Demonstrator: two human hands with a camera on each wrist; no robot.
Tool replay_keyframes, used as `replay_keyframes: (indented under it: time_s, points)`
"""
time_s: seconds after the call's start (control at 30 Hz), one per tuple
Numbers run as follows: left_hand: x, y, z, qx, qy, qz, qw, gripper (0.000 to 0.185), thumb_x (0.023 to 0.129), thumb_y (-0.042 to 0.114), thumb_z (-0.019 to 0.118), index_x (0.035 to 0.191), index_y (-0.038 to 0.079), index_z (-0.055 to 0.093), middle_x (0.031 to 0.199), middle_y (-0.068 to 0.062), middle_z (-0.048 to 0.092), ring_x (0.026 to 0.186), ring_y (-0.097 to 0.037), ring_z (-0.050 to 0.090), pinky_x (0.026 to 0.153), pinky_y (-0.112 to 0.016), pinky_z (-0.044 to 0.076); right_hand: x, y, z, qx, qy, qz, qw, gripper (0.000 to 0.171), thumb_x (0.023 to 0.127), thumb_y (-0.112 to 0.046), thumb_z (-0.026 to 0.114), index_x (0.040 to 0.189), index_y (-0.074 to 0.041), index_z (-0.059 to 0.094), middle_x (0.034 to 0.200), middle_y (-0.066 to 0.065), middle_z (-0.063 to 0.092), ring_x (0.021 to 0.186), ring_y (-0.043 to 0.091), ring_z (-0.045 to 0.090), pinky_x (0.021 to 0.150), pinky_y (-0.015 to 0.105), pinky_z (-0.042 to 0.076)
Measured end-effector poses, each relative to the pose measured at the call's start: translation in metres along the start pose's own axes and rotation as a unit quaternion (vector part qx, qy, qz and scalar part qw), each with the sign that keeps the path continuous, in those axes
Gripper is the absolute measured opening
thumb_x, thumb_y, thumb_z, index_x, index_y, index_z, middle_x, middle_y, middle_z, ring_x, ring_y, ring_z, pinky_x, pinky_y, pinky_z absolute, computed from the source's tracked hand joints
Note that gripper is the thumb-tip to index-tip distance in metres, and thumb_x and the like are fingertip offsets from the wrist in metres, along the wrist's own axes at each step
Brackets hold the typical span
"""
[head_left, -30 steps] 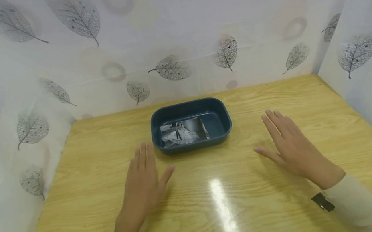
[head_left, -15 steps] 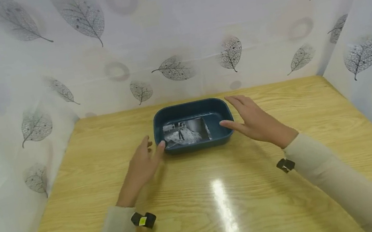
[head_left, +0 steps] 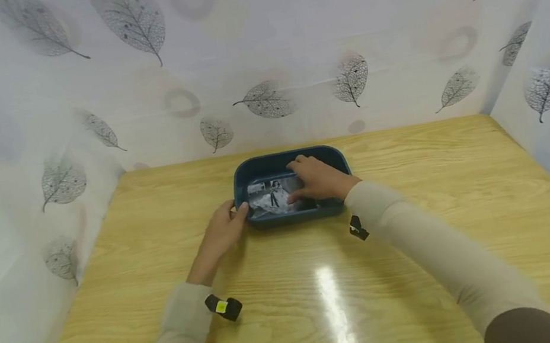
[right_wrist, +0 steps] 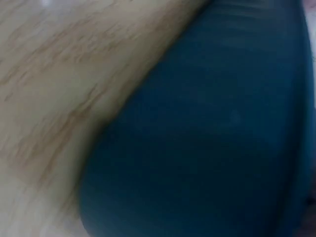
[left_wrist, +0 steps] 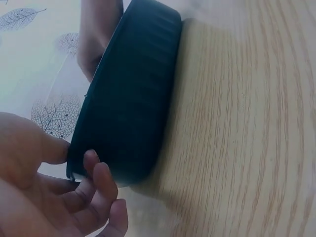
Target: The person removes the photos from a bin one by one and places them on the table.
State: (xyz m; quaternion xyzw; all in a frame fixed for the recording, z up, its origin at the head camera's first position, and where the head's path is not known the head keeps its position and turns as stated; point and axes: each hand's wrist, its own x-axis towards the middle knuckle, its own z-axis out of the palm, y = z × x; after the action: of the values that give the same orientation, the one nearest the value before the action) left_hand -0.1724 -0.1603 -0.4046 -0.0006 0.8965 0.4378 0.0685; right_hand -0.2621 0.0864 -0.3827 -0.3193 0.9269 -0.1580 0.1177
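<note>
A dark blue-green plastic box (head_left: 288,219) with rounded corners stands at the back middle of the table. Inside it, toward the left, lies a black-and-white photo print (head_left: 263,202) showing a figure in a wide pale gown. My left hand (head_left: 221,231) grips the box's left end, the thumb at the rim and the curled fingers against the outer wall, as the left wrist view shows on the box (left_wrist: 128,98). My right hand (head_left: 320,179) reaches into the box, thumb and fingers spread over the photo's right part. Whether its fingertips touch the photo is unclear.
The wooden table (head_left: 276,315) carries a bright light reflection. White cloth (head_left: 287,43) with grey leaf prints stands behind it and at both sides. A dark wrist strap (head_left: 224,307) sits on the left sleeve. The right wrist view is blurred and filled by the box wall.
Both hands have moved in from the table's sides to the box. The left now grips its left end; the right has gone over the rim onto the inside. The box stays in place.
</note>
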Motion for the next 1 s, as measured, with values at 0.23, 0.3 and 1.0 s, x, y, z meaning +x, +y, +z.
replay_keyframes:
  time_s: [0.23,0.3,1.0]
  points:
    - [0.001,0.0,0.004,-0.097,-0.013,-0.018,0.995,0.044,0.11,0.021,0.045,0.143,-0.008,0.046,0.079,-0.014,0.063,0.057,-0.013,0.048,0.047,-0.022,0.035,0.014,0.004,0.015,-0.048,-0.04,0.045,0.997,0.086,0.086,-0.049,0.078,0.144,0.007,0.047,0.14,0.026,0.047,0.121,0.042,0.052,0.101,0.051,0.044]
    - [0.001,0.001,0.004,-0.113,-0.011,-0.019,0.9934,0.045,0.11,0.02,0.046,0.145,-0.008,0.043,0.078,-0.013,0.063,0.06,-0.015,0.051,0.048,-0.022,0.036,0.017,0.005,0.016,-0.046,-0.041,0.054,0.997,0.087,0.084,-0.05,0.08,0.143,0.006,0.048,0.138,0.025,0.047,0.118,0.041,0.052,0.1,0.051,0.045]
    - [-0.001,0.001,0.006,-0.133,-0.001,-0.025,0.9908,0.044,0.11,0.02,0.046,0.145,-0.005,0.045,0.08,-0.015,0.062,0.065,-0.019,0.055,0.054,-0.022,0.04,0.026,0.015,0.019,-0.006,-0.014,0.082,0.996,0.08,0.076,-0.046,0.088,0.132,0.002,0.056,0.129,0.023,0.053,0.12,0.042,0.048,0.106,0.051,0.039]
